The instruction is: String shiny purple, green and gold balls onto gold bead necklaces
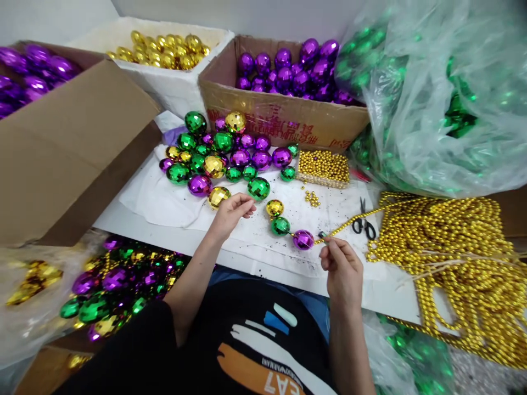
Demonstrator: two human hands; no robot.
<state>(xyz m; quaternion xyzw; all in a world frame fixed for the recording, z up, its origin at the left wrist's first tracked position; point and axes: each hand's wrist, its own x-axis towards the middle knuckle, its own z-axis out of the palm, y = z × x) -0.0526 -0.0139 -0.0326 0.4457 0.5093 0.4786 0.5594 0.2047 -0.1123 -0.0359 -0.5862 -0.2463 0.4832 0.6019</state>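
On the white cloth lies a short run of faceted balls: a gold ball, a green ball and a purple ball. Past the purple one, a thin gold bead strand leads to the right. My right hand pinches at this strand, close to the purple ball, and a small dark piece shows at its fingertips. My left hand is closed in a pinch left of the gold ball; anything between its fingertips is too small to make out. A larger green ball lies just beyond it.
Loose balls crowd the cloth's far side, beside a tray of gold beads. Black scissors lie near heaped gold bead strands. A cardboard box, a white foam box and a plastic bag stand behind.
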